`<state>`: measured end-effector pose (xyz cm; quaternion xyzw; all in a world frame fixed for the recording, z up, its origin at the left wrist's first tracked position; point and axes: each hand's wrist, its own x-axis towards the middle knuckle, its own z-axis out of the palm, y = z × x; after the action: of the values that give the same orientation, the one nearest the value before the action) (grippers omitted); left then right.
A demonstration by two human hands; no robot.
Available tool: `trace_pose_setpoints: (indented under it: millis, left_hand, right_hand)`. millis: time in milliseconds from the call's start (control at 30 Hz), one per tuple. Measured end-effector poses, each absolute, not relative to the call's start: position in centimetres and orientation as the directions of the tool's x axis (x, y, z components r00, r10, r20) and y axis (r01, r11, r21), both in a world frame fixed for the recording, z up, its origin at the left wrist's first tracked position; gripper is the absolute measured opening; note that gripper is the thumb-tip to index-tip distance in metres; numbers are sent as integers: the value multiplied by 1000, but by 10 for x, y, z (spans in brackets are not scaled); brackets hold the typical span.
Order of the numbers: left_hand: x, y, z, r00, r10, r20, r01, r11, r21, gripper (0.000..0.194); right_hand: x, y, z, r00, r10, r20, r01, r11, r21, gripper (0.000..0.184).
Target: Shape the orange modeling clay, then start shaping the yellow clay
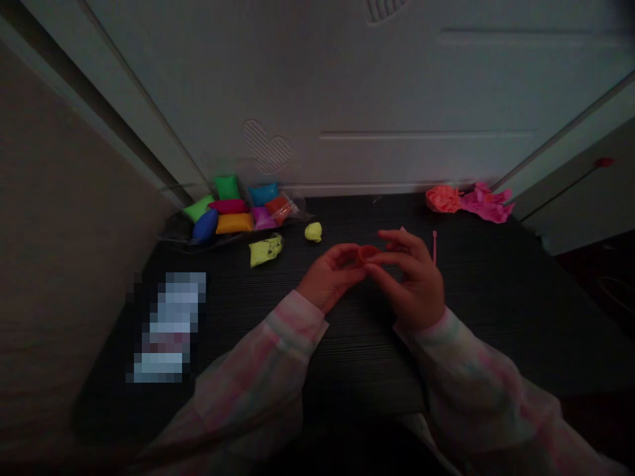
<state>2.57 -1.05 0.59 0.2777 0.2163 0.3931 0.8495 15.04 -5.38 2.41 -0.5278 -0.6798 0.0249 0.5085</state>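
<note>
Above the middle of the dark table, a small orange-red piece of modelling clay point(368, 253) is held between my two hands. It looks thin and curved, like a little cup or ring. My left hand point(333, 274) grips its left side with thumb and fingers. At its right side, my right hand point(414, 281) pinches the edge between thumb and fingertips, the other fingers raised. A yellow lump of clay point(313, 232) lies beyond my left hand, with a torn yellow packet point(265, 252) to its left. Partly behind my right hand lies a thin pink tool point(434, 244).
A clear bag with several coloured clay packets point(235, 223) lies at the back left. At the back right are a coral crumpled piece point(443, 198) and a pink one point(489, 203). A pixelated bright screen point(171, 324) lies left. A white panel point(387, 158) rises behind the table.
</note>
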Motion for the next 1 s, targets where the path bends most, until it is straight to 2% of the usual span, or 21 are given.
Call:
trace_pose_setpoints:
  millis: [167,333,567,700,1000]
  left_hand:
    - [28,-11,7,565,819,-101,-566,474,675,33]
    - [28,-10,8,578,810,-101,-536,470,701,36]
    - [19,-8,12,692,711,-123,-506,599,620,24]
    - [19,-8,12,687,716,-124,-506,594,625,22]
    - [20,-8,7,687,721,-86,-544,589,597,22]
  right_hand:
    - [150,-54,24,57,743,667,696,449,-560,14]
    - [151,-53,23,58,749,660,704,438,-559,8]
    - [155,-54,25,60,736,674,663,475,-579,10]
    - [154,-54,24,42,738,673,663,483,-571,15]
    - [152,-55,23,51,746,664,633,490,-599,9]
